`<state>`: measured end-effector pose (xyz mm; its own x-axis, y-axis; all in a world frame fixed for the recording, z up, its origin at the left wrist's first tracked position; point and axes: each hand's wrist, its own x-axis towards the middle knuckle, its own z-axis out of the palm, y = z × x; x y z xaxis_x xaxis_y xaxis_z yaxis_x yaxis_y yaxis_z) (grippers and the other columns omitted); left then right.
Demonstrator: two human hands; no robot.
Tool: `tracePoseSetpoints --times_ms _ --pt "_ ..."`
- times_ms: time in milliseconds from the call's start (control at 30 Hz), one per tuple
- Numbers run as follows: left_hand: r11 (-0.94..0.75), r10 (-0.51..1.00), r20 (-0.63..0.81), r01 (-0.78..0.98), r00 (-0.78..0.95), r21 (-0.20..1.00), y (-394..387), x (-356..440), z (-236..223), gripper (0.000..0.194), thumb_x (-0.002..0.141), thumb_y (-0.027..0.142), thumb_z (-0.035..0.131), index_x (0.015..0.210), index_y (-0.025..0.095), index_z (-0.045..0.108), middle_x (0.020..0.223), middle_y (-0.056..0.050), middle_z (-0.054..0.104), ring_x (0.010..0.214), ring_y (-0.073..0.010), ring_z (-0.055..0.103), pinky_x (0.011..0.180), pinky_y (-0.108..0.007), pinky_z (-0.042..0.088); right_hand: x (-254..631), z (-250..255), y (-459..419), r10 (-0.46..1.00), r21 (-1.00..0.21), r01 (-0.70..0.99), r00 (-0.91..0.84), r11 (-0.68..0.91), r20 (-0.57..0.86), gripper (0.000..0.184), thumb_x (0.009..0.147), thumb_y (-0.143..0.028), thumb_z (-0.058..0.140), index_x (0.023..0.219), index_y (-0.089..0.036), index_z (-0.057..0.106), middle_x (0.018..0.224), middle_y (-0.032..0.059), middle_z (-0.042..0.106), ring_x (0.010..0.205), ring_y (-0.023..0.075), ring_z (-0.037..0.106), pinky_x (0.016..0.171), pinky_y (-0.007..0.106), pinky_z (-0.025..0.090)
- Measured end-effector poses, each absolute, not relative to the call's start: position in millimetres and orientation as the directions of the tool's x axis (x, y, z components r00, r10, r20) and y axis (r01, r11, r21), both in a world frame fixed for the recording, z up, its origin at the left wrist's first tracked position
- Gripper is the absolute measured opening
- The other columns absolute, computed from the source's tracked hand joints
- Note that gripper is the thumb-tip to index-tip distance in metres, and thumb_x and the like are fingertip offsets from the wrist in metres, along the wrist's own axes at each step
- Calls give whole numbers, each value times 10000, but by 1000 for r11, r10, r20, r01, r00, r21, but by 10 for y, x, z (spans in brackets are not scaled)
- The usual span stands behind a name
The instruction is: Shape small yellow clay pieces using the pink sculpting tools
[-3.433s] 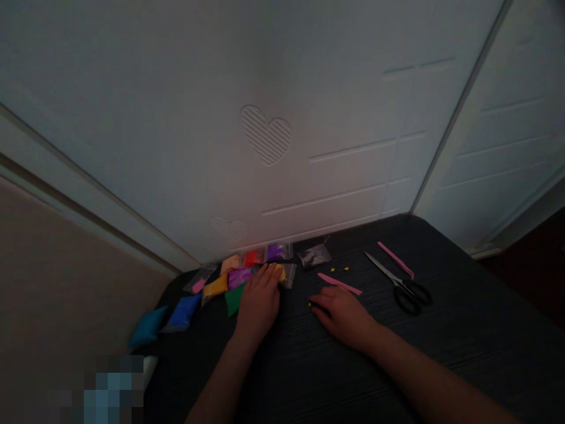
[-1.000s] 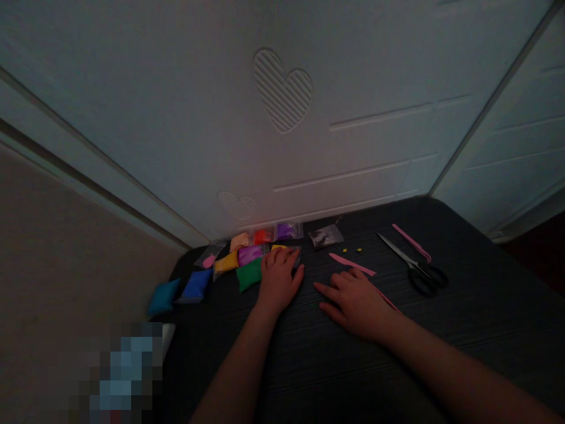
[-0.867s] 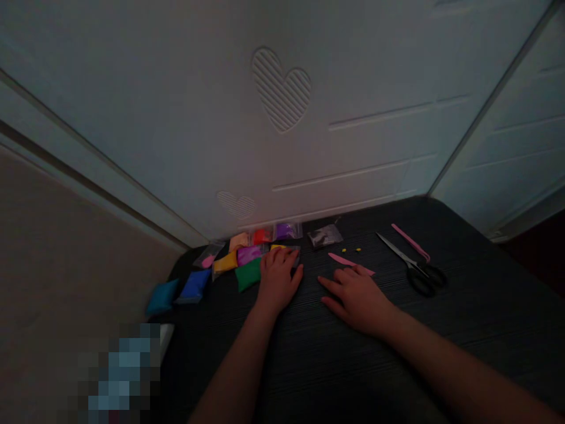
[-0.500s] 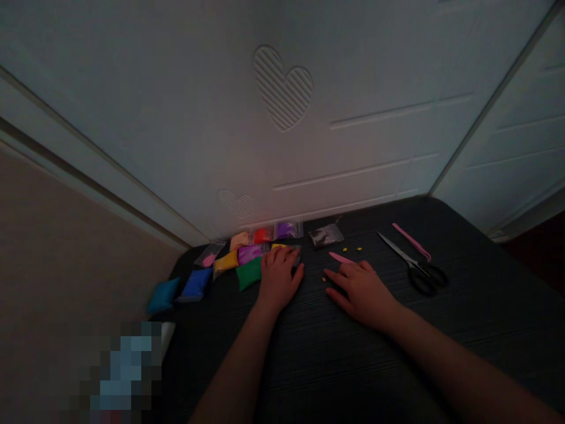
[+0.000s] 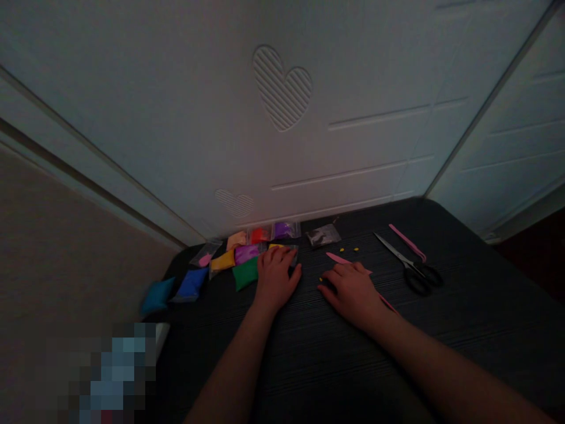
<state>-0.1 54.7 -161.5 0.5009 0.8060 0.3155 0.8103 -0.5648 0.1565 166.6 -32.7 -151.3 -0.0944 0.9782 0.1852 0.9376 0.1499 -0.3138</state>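
My left hand lies palm down with fingers spread over a yellow clay packet, beside a green clay packet. My right hand is low over the table, its thumb and index fingertip a little apart on either side of a tiny yellow piece of clay. Under and behind its fingers lies a pink plastic clay knife, partly hidden. A thin pink stick shows beside the right wrist. Two more small yellow pieces lie beyond the right hand.
Black-handled scissors and a pink tool lie at the right. Several coloured clay packets sit at the left, with a dark packet at the back. A white panel stands behind the dark table.
My right hand has moved left and slightly nearer, its thumb and index finger coming around the tiny yellow piece. More of the pink tools shows. My left hand stays on the packets.
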Motion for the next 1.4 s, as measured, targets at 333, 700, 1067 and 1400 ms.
tracePoseSetpoints --times_ms 333,700,1067,1400 --pt "-553 804 364 815 470 171 550 -26 -1627 322 787 314 446 1072 194 535 1191 -88 478 1121 -258 376 977 -461 239 1675 -1556 -280 976 -370 918 -66 142 209 196 831 -319 432 827 -208 593 848 41 617 880 189 531 785 333 285" --pt "-581 776 457 774 434 252 508 -87 -1601 265 774 211 457 1025 205 544 1089 -76 523 1059 -235 432 921 -431 334 1639 -1490 -326 956 -325 923 -117 204 270 192 830 -307 442 802 -209 604 791 26 624 825 165 560 752 306 342" --pt "-561 788 474 776 394 288 454 -215 -1628 246 781 206 442 1006 189 540 1074 -80 524 1042 -222 444 912 -413 352 1670 -1519 -380 965 -354 910 -142 214 219 250 814 -351 445 977 -214 576 896 45 631 863 178 561 807 336 362" --pt "-553 794 475 775 379 305 454 -213 -1624 238 776 193 446 994 198 543 1066 -75 525 1043 -222 439 913 -414 354 1675 -1516 -383 964 -368 903 -145 221 223 232 834 -267 400 979 -230 576 877 33 629 873 167 562 816 322 367"
